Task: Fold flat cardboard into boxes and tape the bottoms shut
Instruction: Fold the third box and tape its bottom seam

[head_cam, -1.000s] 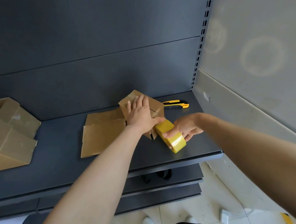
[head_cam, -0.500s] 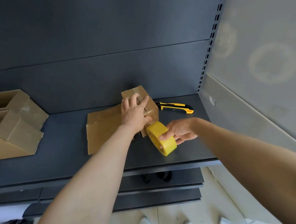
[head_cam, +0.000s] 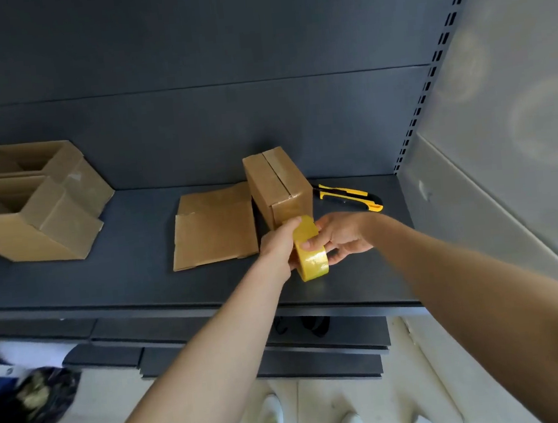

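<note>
On a dark grey metal shelf [head_cam: 121, 262], a yellow tape roll [head_cam: 310, 251] is held on edge near the front, just before a folded cardboard box [head_cam: 276, 185] with a taped seam. The roll is gripped from both sides: the left hand [head_cam: 276, 246] is curled round its top and left face, and the right hand [head_cam: 342, 239] has its thumb pressed on the rim. Flat cardboard [head_cam: 214, 228] lies left of the box, a utility knife [head_cam: 348, 197] right of it, and two open boxes [head_cam: 29, 203] are seen far left.

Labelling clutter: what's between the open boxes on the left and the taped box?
Head view: flat cardboard lies right beside the taped box; from it to the open boxes the shelf is bare.
</note>
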Tool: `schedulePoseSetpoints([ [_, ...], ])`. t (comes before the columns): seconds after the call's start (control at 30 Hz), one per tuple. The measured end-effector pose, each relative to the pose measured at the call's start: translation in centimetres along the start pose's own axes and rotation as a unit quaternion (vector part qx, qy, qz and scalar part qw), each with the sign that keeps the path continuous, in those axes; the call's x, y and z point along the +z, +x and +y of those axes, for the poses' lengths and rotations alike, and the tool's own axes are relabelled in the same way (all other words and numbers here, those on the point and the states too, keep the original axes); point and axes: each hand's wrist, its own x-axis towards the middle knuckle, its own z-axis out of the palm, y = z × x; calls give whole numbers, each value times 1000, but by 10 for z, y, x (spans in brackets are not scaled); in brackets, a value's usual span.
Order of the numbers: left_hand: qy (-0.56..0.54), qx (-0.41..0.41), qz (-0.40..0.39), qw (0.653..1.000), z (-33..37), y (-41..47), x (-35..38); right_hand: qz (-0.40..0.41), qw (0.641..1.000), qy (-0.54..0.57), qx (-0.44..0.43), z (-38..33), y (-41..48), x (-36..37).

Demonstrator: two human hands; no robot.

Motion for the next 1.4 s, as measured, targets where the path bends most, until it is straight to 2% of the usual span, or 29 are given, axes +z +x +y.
schedulePoseSetpoints([
  [0.07,-22,-12,-5,1000,-1,8,2,-25,1000,17,2,2,-3,-4],
  [0.13,-35,-6,9,999,0,12,5,4,999,40,-7,0,-9,-10],
  [0.2,-49,7,8,999,3,10,8,130,989,47,-49,-8,-10,-14],
  [0.27,-60,23,17,998,7,6,10,295,947,-9,-126,-18,-6,-16],
  [0.3,-65,31,18,997,9,3,11,339,924,-53,-167,-23,-2,-16],
  [0.33,-70,38,12,997,10,-3,12,345,912,-101,-196,-26,1,-15],
  [0.4,-75,44,13,996,8,-5,12,308,908,-191,-211,-30,4,-10],
  [0.47,-71,49,13,996,7,-6,13,298,905,-220,-208,-30,8,-11],
  [0.63,-98,59,37,993,11,-16,12,363,883,-209,-212,-38,20,-1],
  [0.77,-80,50,67,993,18,-20,3,369,877,-206,-226,-47,27,10],
  [0.87,-79,30,82,993,26,-9,-5,353,889,-196,-217,-51,32,11],
  [1.0,-33,-3,137,990,11,82,-24,341,892,-196,-222,-52,35,18],
  [1.07,-16,-20,129,991,9,105,-25,348,892,-191,-215,-52,37,17],
  [1.17,20,-19,108,994,25,43,-15,342,893,-197,-215,-50,37,9],
  [1.27,22,-13,76,997,38,10,-13,303,910,-94,-267,-40,35,-9],
  [1.33,17,-7,56,998,43,2,-13,371,894,-73,-241,-24,36,-29],
  [1.4,5,1,45,999,45,-5,-15,439,868,-182,-144,-5,40,-49],
])
